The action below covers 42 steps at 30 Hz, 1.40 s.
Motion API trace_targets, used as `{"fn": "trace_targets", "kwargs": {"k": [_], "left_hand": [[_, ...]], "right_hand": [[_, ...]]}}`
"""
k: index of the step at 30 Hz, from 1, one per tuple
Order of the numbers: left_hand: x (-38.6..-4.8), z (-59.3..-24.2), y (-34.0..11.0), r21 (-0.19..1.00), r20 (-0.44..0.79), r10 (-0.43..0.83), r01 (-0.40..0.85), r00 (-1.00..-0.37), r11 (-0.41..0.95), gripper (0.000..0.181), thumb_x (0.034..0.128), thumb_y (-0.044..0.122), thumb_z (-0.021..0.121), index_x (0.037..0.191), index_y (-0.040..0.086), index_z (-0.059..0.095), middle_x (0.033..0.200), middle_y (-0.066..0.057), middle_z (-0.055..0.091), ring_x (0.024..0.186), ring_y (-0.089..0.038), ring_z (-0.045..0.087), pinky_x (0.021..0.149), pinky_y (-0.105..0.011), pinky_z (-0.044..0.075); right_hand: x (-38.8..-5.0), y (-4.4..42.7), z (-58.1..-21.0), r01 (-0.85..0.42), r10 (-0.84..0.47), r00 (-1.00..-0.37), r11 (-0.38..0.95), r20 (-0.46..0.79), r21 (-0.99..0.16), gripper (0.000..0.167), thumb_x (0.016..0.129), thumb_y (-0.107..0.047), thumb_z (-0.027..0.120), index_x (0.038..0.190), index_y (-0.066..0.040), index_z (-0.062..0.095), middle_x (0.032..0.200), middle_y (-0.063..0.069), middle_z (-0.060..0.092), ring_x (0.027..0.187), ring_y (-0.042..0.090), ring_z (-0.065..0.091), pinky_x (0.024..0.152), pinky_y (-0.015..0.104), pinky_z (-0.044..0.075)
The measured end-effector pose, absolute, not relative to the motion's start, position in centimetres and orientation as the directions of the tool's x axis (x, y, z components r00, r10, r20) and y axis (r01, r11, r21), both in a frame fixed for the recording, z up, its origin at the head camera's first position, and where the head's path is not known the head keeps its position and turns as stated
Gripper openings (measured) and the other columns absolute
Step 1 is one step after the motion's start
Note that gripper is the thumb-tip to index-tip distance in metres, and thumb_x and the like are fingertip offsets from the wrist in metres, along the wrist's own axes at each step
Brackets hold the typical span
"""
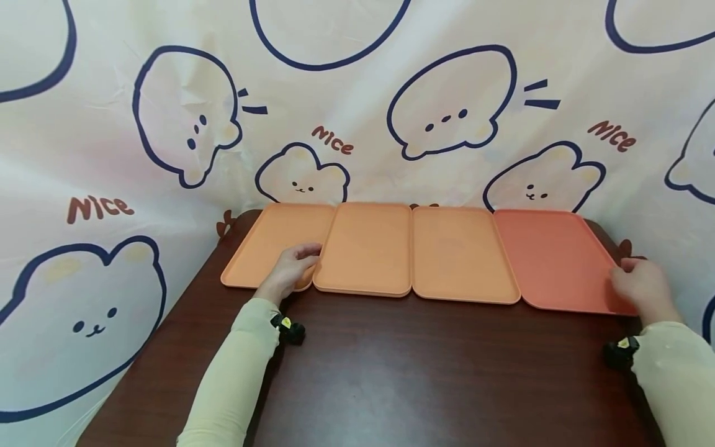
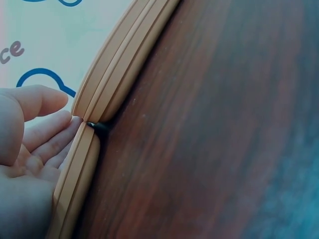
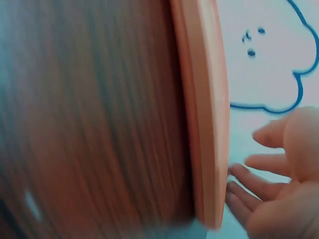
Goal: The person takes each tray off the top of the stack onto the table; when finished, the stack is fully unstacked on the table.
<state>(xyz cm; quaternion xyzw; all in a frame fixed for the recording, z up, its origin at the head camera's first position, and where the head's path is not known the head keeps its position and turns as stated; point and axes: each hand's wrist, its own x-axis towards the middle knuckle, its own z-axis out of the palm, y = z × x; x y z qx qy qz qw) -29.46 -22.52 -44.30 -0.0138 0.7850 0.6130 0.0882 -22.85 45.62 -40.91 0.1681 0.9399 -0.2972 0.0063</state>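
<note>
behind everything hangs the pale cloth backdrop (image 1: 365, 112) printed with dark blue bear outlines. before it stands your dark brown, wood-grained table (image 1: 402, 372). along its far edge, four plastic-looking, round-cornered trays lie side by side: a light orange rectangular tray (image 1: 268, 242) near the far left corner, a second light orange rectangular tray (image 1: 365, 248), a third light orange rectangular tray (image 1: 460, 251), and a coral-red rectangular tray (image 1: 553, 257) near the right edge. the second looks thicker in the left wrist view, perhaps two stacked; you cannot be sure.

your left hand (image 1: 292, 268) reaches over the first tray to the seam with the second, fingers loosely bent, released, grasping nothing. your right hand (image 1: 642, 285) is at the coral-red tray's outer side, fingers relaxed and likewise released; whether they press the rim, you cannot tell.

for good handling, nudge rims with flat fingertips, low and evenly, so no tray rides over its neighbour, and mind your left fingertips at the seam, where they could get pinched.
</note>
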Motion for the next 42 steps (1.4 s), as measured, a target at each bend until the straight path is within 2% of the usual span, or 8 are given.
{"fn": "trace_targets", "kwargs": {"k": [8, 11, 13, 15, 20, 23, 31, 42], "left_hand": [[-29.6, -44.4, -22.7, 0.965, -0.153, 0.095, -0.128, -0.984, 0.229, 0.050, 0.1111, 0.011, 0.057, 0.160, 0.003, 0.050, 0.167, -0.019, 0.046, 0.159, -0.033, 0.039, 0.131, -0.049, 0.035], [-29.7, -44.5, -22.8, 0.966, -0.156, 0.096, -0.132, -0.983, 0.225, 0.051, 0.1109, 0.011, 0.057, 0.160, 0.003, 0.050, 0.167, -0.018, 0.046, 0.159, -0.032, 0.039, 0.131, -0.049, 0.035], [-29.7, -44.5, -22.7, 0.966, -0.156, 0.100, -0.130, -0.983, 0.223, 0.051, 0.1109, 0.011, 0.057, 0.161, 0.002, 0.049, 0.168, -0.018, 0.046, 0.160, -0.033, 0.038, 0.131, -0.049, 0.035], [-29.7, -44.5, -22.6, 0.967, -0.153, 0.105, -0.127, -0.983, 0.222, 0.051, 0.1108, 0.011, 0.057, 0.161, 0.002, 0.049, 0.169, -0.018, 0.045, 0.160, -0.033, 0.038, 0.131, -0.049, 0.035], [-29.5, -44.6, -22.4, 0.968, -0.150, 0.107, -0.124, -0.983, 0.217, 0.051, 0.1106, 0.010, 0.057, 0.161, 0.002, 0.049, 0.169, -0.018, 0.044, 0.160, -0.033, 0.037, 0.131, -0.049, 0.035], [-29.6, -44.7, -22.5, 0.969, -0.146, 0.104, -0.121, -0.984, 0.217, 0.051, 0.1103, 0.009, 0.057, 0.160, 0.002, 0.050, 0.169, -0.018, 0.045, 0.160, -0.033, 0.037, 0.131, -0.049, 0.035], [-29.6, -44.9, -22.7, 0.968, -0.149, 0.109, -0.122, -0.983, 0.220, 0.051, 0.1109, 0.005, 0.056, 0.161, 0.001, 0.048, 0.168, -0.021, 0.045, 0.159, -0.034, 0.039, 0.130, -0.050, 0.036], [-29.6, -44.9, -22.8, 0.970, -0.143, 0.128, -0.113, -0.981, 0.215, 0.051, 0.1120, 0.006, 0.053, 0.162, 0.001, 0.046, 0.169, -0.021, 0.044, 0.158, -0.035, 0.041, 0.128, -0.048, 0.039]], "right_hand": [[-24.1, 40.0, -39.7, 0.198, 0.275, -0.961, 0.743, 0.023, -0.640, 0.063, 0.114, -0.034, 0.032, 0.159, 0.010, 0.042, 0.157, 0.042, 0.044, 0.145, 0.061, 0.040, 0.112, 0.074, 0.039], [-24.7, 37.4, -39.7, 0.156, 0.234, -0.972, 0.694, 0.015, -0.703, 0.060, 0.116, -0.033, 0.033, 0.159, 0.007, 0.045, 0.156, 0.038, 0.050, 0.144, 0.054, 0.048, 0.100, 0.043, 0.058], [-25.0, 35.8, -39.8, 0.123, 0.196, -0.981, 0.652, 0.009, -0.748, 0.058, 0.117, -0.031, 0.034, 0.158, 0.009, 0.045, 0.154, 0.037, 0.053, 0.137, 0.048, 0.056, 0.084, 0.022, 0.060], [-25.2, 34.2, -39.8, 0.103, 0.163, -0.987, 0.604, -0.005, -0.790, 0.056, 0.118, -0.029, 0.036, 0.158, 0.009, 0.046, 0.153, 0.036, 0.055, 0.125, 0.036, 0.067, 0.076, 0.011, 0.058], [-25.6, 30.6, -39.8, 0.082, 0.109, -0.994, 0.537, -0.028, -0.840, 0.053, 0.118, -0.028, 0.041, 0.154, 0.009, 0.051, 0.149, 0.033, 0.059, 0.099, 0.001, 0.069, 0.085, 0.018, 0.063], [-26.1, 28.9, -40.1, 0.061, 0.080, -0.997, 0.496, -0.024, -0.866, 0.051, 0.117, -0.026, 0.044, 0.153, 0.010, 0.052, 0.148, 0.033, 0.060, 0.096, -0.003, 0.071, 0.089, 0.019, 0.062], [-27.2, 25.1, -41.2, -0.025, -0.046, -0.999, 0.394, 0.007, -0.919, 0.048, 0.116, -0.018, 0.047, 0.150, 0.015, 0.052, 0.148, 0.038, 0.059, 0.097, -0.002, 0.075, 0.095, 0.027, 0.063], [-28.8, 20.0, -41.4, 0.001, -0.096, -0.995, 0.338, -0.036, -0.941, 0.045, 0.114, -0.015, 0.049, 0.150, 0.012, 0.054, 0.148, 0.034, 0.061, 0.113, 0.020, 0.077, 0.105, 0.037, 0.060]]}}
